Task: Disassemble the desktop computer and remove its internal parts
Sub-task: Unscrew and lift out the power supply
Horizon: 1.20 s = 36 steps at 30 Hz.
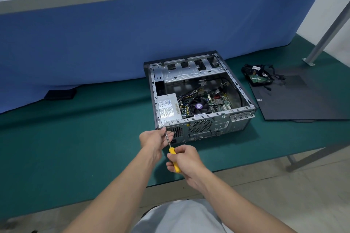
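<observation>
An open desktop computer case [200, 91] lies on the green table [75, 138], its rear panel facing me. Inside I see a silver power supply [168, 108], a black CPU fan [198, 106] and the green motherboard [216, 100]. My right hand [186, 162] grips the yellow handle of a screwdriver [174, 159]. The metal shaft runs up to the case's near-left rear corner. My left hand [155, 138] pinches the shaft near its tip, beside the power supply's rear grille.
A removed hard drive with tangled black cables [260, 76] lies on the dark side panel [303, 98] to the right of the case. A blue partition stands behind the table. A grey metal frame leg [322, 38] stands at the far right. A small black object [60, 94] lies at the left.
</observation>
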Each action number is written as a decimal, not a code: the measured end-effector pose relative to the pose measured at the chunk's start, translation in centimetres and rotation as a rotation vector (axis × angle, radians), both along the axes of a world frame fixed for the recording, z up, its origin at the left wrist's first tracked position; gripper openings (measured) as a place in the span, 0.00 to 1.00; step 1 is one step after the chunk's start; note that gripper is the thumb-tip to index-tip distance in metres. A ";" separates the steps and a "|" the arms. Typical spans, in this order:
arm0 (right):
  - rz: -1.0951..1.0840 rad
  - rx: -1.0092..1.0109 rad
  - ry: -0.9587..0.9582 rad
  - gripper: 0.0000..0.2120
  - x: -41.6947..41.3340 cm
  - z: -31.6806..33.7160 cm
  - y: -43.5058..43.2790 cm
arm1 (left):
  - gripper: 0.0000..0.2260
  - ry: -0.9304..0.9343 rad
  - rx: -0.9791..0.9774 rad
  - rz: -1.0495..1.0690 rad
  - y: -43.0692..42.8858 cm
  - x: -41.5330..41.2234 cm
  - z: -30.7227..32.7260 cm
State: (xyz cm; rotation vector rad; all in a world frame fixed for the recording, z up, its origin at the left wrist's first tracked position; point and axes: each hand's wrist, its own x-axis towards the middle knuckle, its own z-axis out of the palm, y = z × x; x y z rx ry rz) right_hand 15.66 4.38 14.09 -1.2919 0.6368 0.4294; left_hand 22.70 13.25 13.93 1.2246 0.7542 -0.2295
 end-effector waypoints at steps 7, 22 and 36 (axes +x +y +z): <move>0.180 -0.303 0.048 0.07 -0.2 -0.7 -2.0 | 0.03 -0.051 0.123 -0.084 -0.1 -0.2 -0.6; -0.072 -0.646 -0.242 0.05 2.7 3.6 -11.8 | 0.05 -0.855 1.057 -0.884 -7.9 -0.3 2.2; -0.155 -0.957 -0.248 0.12 7.8 1.1 -28.7 | 0.12 -0.929 1.237 -0.907 -21.6 6.0 0.6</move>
